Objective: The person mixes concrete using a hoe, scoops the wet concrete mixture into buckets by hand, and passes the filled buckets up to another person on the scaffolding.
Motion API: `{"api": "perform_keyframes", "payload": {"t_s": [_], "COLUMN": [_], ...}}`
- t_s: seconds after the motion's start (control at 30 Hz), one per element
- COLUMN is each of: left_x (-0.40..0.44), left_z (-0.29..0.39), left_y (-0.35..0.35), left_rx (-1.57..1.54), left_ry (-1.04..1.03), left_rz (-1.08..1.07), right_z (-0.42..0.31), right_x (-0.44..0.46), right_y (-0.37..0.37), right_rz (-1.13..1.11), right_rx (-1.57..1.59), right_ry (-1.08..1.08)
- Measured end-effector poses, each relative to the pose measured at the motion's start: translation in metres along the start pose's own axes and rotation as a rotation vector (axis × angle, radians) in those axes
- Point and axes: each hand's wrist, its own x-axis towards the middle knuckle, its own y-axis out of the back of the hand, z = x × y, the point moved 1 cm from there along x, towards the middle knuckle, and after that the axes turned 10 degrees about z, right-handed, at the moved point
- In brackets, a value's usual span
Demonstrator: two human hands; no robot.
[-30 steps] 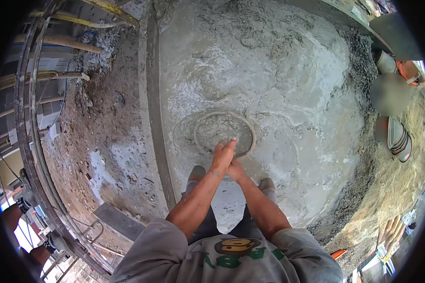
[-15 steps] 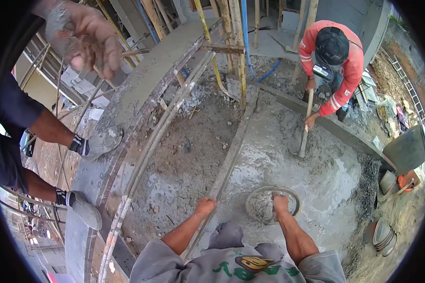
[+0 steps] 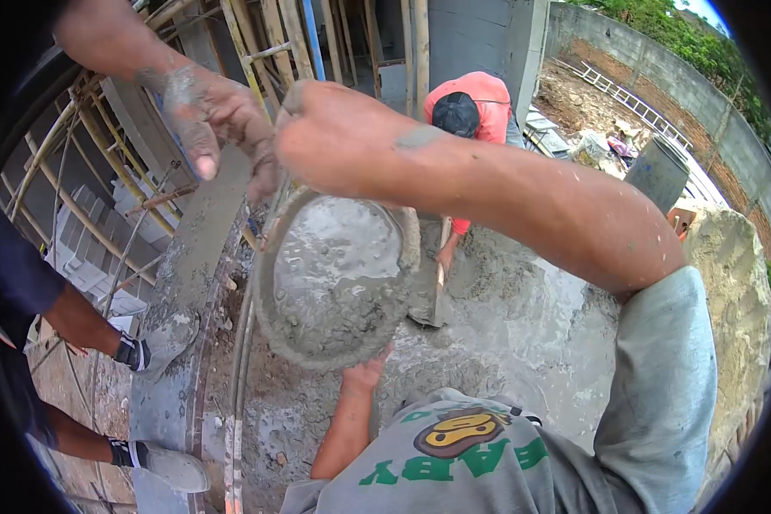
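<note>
A round bucket (image 3: pixel 261 291), its rim coated in grey, is lifted high and holds wet grey concrete. My right hand (image 3: pixel 304 133) is closed at the bucket's far upper edge, its fingers mostly hidden. Against the near lower side of the bucket, my left hand (image 3: pixel 368 370) supports it from below, with part of the fingers out of sight behind it. A co-worker's cement-smeared hand (image 3: pixel 223 124) hangs with spread fingers just left of my right hand.
The co-worker's shoes (image 3: pixel 173 467) stand on a concrete ledge (image 3: pixel 158 420) at left. Ahead, a bent-over person in red (image 3: pixel 488 98) holds a hoe (image 3: pixel 439 295) in wet concrete (image 3: pixel 522 317). Poles (image 3: pixel 274 43) rise behind the ledge. A dark drum (image 3: pixel 658 176) stands at right.
The bucket has come up from the wet concrete toward the co-worker's hand. My left hand has left the form board for the bucket's underside. My right arm now reaches across to the left.
</note>
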Motion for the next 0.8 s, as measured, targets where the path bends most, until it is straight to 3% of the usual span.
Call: {"api": "perform_keyframes", "payload": {"t_s": [0.03, 0.07, 0.1, 0.17, 0.2, 0.27, 0.37, 0.4, 0.43, 0.53, 0.57, 0.6, 0.67, 0.73, 0.77, 0.8], "left_x": [-0.024, -0.023, -0.021, -0.012, -0.01, -0.041, -0.041, -0.05, -0.053, -0.023, -0.008, 0.003, 0.013, 0.043, 0.048, 0.045], "left_z": [0.007, 0.016, 0.024, 0.061, 0.076, 0.075, 0.11, 0.116, 0.122, 0.158, 0.161, 0.143, 0.089, 0.044, 0.005, -0.04], "left_y": [-0.047, -0.065, -0.084, -0.062, -0.056, -0.12, -0.121, -0.131, -0.138, -0.105, -0.092, -0.091, -0.085, -0.045, -0.039, -0.043], "left_rx": [-0.324, -0.316, -0.307, -0.127, -0.109, -0.118, -0.15, -0.123, -0.089, 0.109, 0.122, 0.294, 0.64, 0.909, 1.033, 1.166], "left_ry": [0.022, -0.071, -0.164, -0.201, -0.292, -0.445, -0.682, -0.762, -0.838, -0.638, -0.481, -0.478, -0.472, -0.273, -0.176, -0.086], "left_rz": [0.141, 0.143, 0.147, -0.367, -0.112, 0.264, 0.181, 0.163, 0.137, 0.14, 0.195, 0.292, 0.478, 0.502, 0.516, 0.472], "right_z": [-0.009, -0.018, -0.024, -0.037, -0.047, -0.065, -0.062, -0.041, -0.012, 0.108, 0.159, 0.218, 0.347, 0.487, 0.512, 0.564], "right_x": [0.014, 0.027, 0.05, 0.084, 0.107, 0.153, 0.174, 0.161, 0.142, 0.079, 0.052, 0.023, -0.061, -0.182, -0.258, -0.341], "right_y": [-0.008, -0.015, -0.027, -0.046, -0.059, -0.093, -0.118, -0.125, -0.107, -0.059, -0.047, -0.042, -0.032, -0.039, -0.027, -0.042], "right_rz": [0.003, 0.014, 0.062, 0.145, 0.134, 0.104, 0.24, 0.456, 0.515, 0.507, 0.52, 0.573, 0.49, 0.478, 0.354, 0.503], "right_rx": [-0.044, -0.088, 0.014, 0.124, 0.045, -0.068, -0.018, 0.119, 0.145, 0.129, 0.062, 0.001, -0.122, -0.177, -0.22, -0.2], "right_ry": [0.135, 0.269, 0.223, 0.205, 0.269, 0.439, 0.569, 0.532, 0.523, 0.517, 0.387, 0.238, -0.274, -0.792, -1.049, -1.285]}}
